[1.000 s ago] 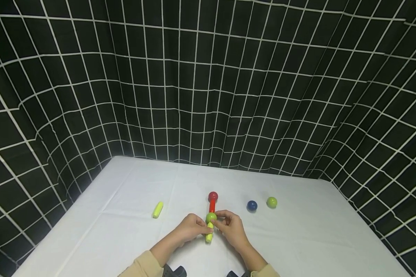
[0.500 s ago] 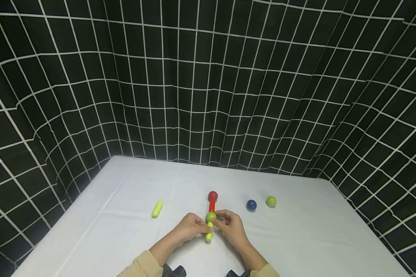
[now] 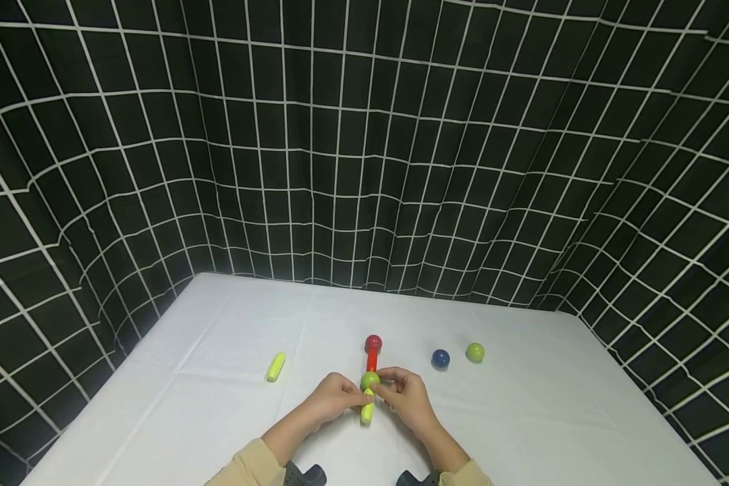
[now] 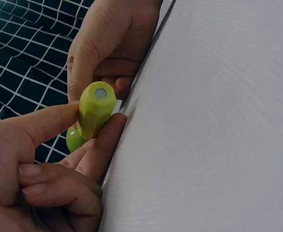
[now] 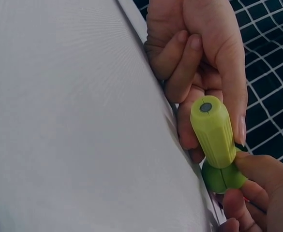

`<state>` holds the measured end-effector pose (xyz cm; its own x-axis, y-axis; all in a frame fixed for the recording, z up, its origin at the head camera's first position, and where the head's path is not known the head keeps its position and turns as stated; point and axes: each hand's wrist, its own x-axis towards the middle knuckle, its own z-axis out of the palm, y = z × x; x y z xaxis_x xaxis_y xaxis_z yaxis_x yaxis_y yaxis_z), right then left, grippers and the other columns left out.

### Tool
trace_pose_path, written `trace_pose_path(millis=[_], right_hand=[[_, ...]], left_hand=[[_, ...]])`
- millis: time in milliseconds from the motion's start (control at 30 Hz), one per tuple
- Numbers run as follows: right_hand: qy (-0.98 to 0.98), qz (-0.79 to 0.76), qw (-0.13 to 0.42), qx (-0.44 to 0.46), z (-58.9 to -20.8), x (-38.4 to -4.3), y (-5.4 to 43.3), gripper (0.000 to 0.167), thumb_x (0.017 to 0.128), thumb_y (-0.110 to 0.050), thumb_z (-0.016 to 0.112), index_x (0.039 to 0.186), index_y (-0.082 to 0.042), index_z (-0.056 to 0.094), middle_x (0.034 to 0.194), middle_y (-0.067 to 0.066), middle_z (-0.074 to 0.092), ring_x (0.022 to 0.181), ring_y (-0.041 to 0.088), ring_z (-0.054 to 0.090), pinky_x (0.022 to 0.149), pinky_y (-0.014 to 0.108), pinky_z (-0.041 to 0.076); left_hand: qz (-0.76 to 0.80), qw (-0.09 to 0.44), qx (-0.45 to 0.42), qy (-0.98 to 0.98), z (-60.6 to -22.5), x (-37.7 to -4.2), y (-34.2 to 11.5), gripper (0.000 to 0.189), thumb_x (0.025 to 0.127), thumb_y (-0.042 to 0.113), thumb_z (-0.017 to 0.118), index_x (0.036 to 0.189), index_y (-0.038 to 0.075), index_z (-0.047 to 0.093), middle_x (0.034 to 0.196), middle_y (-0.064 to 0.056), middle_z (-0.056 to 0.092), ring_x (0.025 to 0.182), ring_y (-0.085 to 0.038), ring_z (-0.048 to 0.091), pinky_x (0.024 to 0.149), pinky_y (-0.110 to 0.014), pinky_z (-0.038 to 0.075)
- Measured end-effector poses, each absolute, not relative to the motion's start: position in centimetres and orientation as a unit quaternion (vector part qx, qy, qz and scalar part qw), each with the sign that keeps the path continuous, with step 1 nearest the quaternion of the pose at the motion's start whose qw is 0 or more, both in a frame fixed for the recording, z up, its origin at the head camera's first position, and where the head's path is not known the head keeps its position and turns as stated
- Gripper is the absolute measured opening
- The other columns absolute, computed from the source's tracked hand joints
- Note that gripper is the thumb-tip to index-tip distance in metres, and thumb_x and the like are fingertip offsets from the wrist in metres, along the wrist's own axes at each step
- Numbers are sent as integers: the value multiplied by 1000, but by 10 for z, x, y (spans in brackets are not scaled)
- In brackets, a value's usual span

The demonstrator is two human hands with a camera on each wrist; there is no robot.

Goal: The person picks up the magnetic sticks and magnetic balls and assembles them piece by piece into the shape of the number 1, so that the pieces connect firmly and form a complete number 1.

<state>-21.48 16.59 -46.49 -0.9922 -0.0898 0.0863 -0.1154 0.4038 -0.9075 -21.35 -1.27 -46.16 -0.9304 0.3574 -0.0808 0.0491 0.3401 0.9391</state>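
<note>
A row of magnetic building pieces lies along the middle of the white table: a red ball point(image 3: 373, 343), a red rod point(image 3: 372, 360), a green ball point(image 3: 370, 381) and a yellow-green rod point(image 3: 366, 414). My left hand point(image 3: 334, 398) pinches the yellow-green rod between thumb and fingers, from its left side. From the right, my right hand point(image 3: 408, 401) pinches the green ball at the rod's far end. In the right wrist view the ribbed rod point(image 5: 214, 135) meets the green ball point(image 5: 222, 179). A grey disc shows in the rod's near end.
Off to the left lies a loose yellow-green rod point(image 3: 276, 367). A blue ball point(image 3: 441, 359) and another green ball point(image 3: 476, 352) sit to the right. Black curtains point(image 3: 364, 148) with a white grid surround the table point(image 3: 522, 418) at the back and sides.
My left thumb has shifted slightly along the yellow-green rod towards the green ball. My right hand and the loose pieces stay as they were.
</note>
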Motion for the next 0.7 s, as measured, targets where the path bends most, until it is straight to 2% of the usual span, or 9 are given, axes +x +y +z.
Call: trace_pose_path(millis=[200,400,700], right_hand=[[-841,538,7,49,-462,-219,171,32,79,-19,73,105,-2,66,77,4,63,51,5,45,46,15,37],[-843,537,35,11,-459,-226,181,30,79,-18,73,104,-4,67,56,1,52,48,7,44,44,16,35],[-850,520,80,-23,-453,-231,199,31,79,-18,73,106,-5,67,56,2,55,48,8,45,42,18,36]], left_hand=[[561,140,120,807,-462,-214,-12,33,79,35,70,74,2,70,73,-3,68,72,-16,47,61,-30,35],[557,143,111,810,-462,-215,-11,33,79,35,70,73,3,70,71,-2,66,72,-16,47,61,-30,35],[558,142,111,810,-460,-214,-11,32,79,34,70,72,3,69,68,-2,63,68,-15,45,59,-29,35]])
